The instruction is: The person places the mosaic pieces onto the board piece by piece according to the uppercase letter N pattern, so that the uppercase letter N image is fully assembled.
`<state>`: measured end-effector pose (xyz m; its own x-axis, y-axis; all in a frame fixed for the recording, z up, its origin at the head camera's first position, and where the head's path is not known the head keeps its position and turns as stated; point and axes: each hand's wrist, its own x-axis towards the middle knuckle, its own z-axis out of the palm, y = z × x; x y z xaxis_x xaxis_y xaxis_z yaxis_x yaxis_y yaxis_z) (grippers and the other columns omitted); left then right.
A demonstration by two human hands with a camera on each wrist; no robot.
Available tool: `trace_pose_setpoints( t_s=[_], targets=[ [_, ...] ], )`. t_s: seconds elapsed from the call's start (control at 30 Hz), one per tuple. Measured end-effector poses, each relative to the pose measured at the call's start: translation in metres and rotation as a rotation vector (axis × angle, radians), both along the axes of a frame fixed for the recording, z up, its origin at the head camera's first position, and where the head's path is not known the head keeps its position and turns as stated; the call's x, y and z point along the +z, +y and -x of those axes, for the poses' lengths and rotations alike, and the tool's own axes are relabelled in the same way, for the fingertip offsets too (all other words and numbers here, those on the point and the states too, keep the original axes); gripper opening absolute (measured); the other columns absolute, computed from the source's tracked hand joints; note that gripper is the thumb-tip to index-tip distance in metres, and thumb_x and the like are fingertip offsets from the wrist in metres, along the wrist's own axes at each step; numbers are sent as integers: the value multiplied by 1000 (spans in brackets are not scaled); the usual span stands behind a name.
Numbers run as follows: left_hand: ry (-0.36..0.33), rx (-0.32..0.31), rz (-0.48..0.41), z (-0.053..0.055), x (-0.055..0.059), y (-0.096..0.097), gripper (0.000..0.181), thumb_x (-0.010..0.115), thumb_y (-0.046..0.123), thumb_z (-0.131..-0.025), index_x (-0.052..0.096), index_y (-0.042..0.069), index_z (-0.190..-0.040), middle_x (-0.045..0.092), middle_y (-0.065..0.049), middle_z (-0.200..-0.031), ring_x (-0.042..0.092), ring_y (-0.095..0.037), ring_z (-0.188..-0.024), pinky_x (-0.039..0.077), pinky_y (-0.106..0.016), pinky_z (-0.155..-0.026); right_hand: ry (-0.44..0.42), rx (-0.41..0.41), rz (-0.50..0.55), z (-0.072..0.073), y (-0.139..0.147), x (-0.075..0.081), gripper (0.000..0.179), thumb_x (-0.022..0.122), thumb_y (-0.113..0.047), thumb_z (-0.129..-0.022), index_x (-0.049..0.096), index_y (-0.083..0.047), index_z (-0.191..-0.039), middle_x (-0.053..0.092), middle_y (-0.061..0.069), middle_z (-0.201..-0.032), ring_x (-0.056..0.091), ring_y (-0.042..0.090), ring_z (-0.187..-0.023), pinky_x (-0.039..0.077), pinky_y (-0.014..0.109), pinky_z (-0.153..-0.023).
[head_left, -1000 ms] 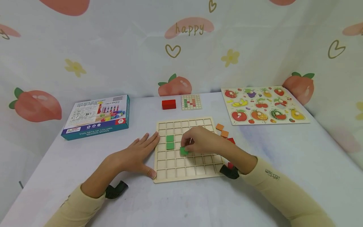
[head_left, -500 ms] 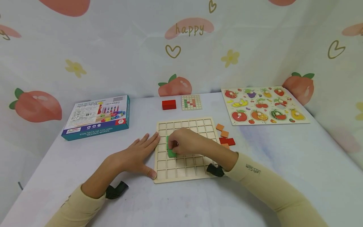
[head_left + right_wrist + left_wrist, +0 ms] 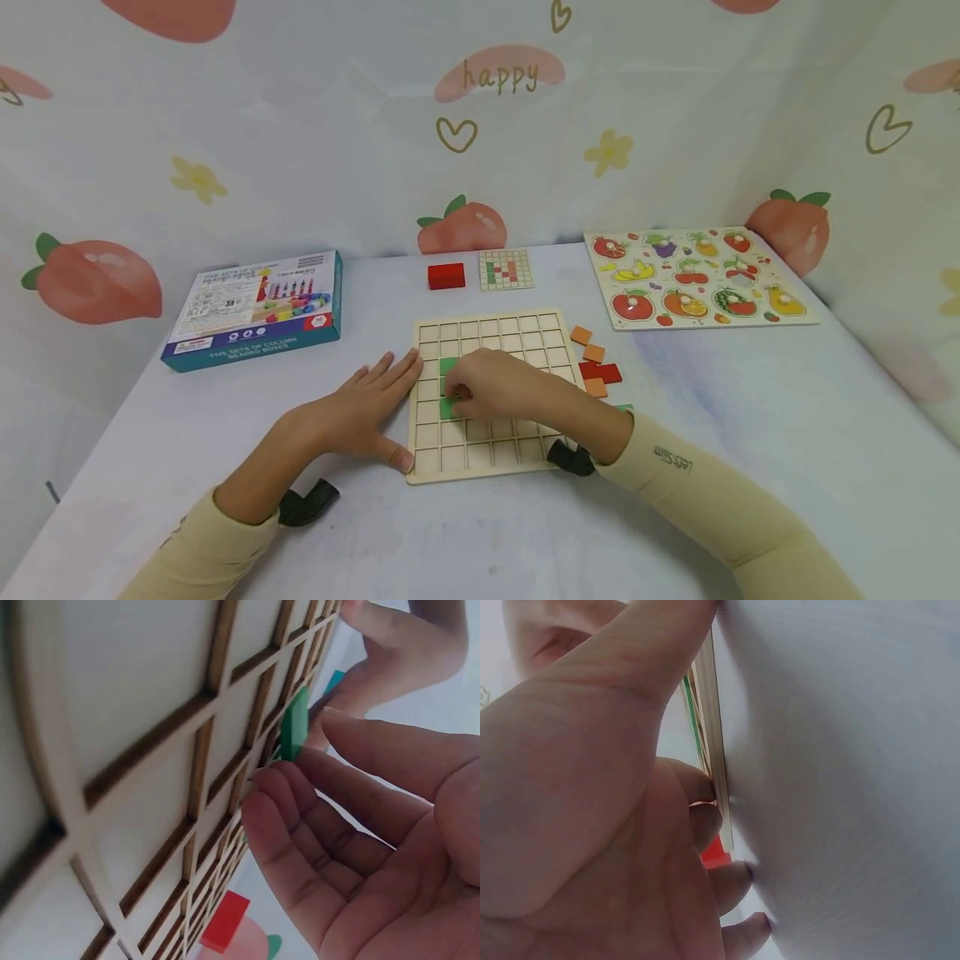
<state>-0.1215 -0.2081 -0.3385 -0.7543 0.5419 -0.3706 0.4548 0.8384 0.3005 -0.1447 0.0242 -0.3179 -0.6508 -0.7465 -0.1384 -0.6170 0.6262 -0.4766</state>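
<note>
My left hand (image 3: 356, 417) lies spread at the left edge of a wooden grid board (image 3: 450, 477), its thumb and fingertips touching the rim. Green square tiles stand in one column; the upper one (image 3: 448, 367) is plain to see, the middle one partly covered by my right hand (image 3: 495, 385). Lowest in that column is another green tile (image 3: 294, 727), slightly raised at its cell. In the right wrist view, fingertips with loosely bent fingers touch this tile's lower edge, while the thumb (image 3: 352, 739) stays a little apart from it.
Orange tiles (image 3: 594, 354) and red tiles (image 3: 611, 373) lie right of the board; a green one (image 3: 624, 407) peeks past the right sleeve. Behind stand a red block (image 3: 446, 277), pattern card (image 3: 506, 270), bead box (image 3: 255, 308) and fruit puzzle (image 3: 697, 279).
My right hand has moved left across the board with a green tile, which now lines up below the other two. The thumb stands off the tile now. My left hand has stayed put.
</note>
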Motion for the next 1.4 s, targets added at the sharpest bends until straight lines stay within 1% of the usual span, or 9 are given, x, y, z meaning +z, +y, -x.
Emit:
trace_pose_setpoints(
  t_s=[0.13, 0.23, 0.4, 0.63, 0.77, 0.83, 1.0, 1.23, 1.4],
  targets=[
    [0, 4, -1, 0, 0, 0, 131, 75, 73, -68, 10, 8, -162, 2, -11, -168, -3, -41, -151, 7, -62, -117, 19, 16, 18, -5, 6, 1, 11, 71, -7, -92, 76, -9, -102, 61, -4, -78, 54, 13, -76, 46, 26, -69],
    [-2, 10, -1, -1, 0, 0, 132, 75, 73, -67, 10, 9, -162, 2, -11, -168, -3, -41, -151, 7, -62, -117, 42, 15, 29, -9, 14, 2, 15, 68, -8, -93, 75, -10, -107, 66, -5, -86, 57, 11, -81, 49, 26, -75],
    [-5, 16, 3, -1, 0, 1, 132, 75, 74, -67, 9, 10, -162, 1, -10, -168, -4, -40, -151, 7, -61, -118, 53, -30, 40, -14, 39, 3, 16, 69, -10, -94, 75, -10, -109, 69, -5, -96, 60, 11, -85, 52, 27, -80],
    [0, 13, 8, -1, -1, 1, 133, 75, 73, -67, 9, 9, -162, 1, -11, -168, -4, -41, -151, 7, -62, -117, 32, -112, 40, -23, 84, 6, 13, 72, -7, -91, 75, -8, -104, 63, -8, -83, 55, 10, -76, 50, 25, -69],
    [1, 14, 11, -1, -2, 1, 133, 75, 74, -67, 9, 9, -162, 1, -11, -168, -4, -41, -151, 7, -62, -117, 35, -157, 29, -25, 111, 5, 7, 74, -5, -90, 73, -11, -93, 59, -10, -77, 53, 10, -72, 50, 26, -66],
    [2, 16, 13, -1, -2, 1, 133, 75, 74, -66, 9, 9, -162, 1, -10, -168, -4, -41, -151, 7, -62, -117, 30, -183, 19, -26, 124, 6, 9, 75, -6, -88, 71, -14, -89, 58, -10, -75, 53, 10, -71, 49, 26, -65],
    [7, 11, 18, 0, -2, 1, 133, 75, 75, -66, 9, 9, -162, 1, -10, -168, -4, -40, -151, 7, -62, -117, 4, -240, -19, -29, 151, 7, 12, 79, -8, -86, 70, -17, -85, 57, -10, -72, 53, 11, -70, 49, 26, -62],
    [13, 5, 18, 0, -2, 2, 133, 75, 74, -67, 9, 9, -162, 1, -11, -168, -3, -41, -151, 7, -62, -117, -45, -308, -76, -31, 176, 1, 15, 85, -15, -81, 73, -16, -89, 61, -10, -77, 55, 12, -75, 51, 27, -66],
    [10, 9, 16, -1, -2, 2, 133, 75, 73, -67, 10, 8, -162, 2, -11, -168, -3, -41, -151, 7, -62, -117, -52, -307, -94, -30, 181, -2, 19, 87, -15, -79, 72, -18, -91, 58, -9, -77, 53, 14, -77, 51, 27, -66]
  ],
)
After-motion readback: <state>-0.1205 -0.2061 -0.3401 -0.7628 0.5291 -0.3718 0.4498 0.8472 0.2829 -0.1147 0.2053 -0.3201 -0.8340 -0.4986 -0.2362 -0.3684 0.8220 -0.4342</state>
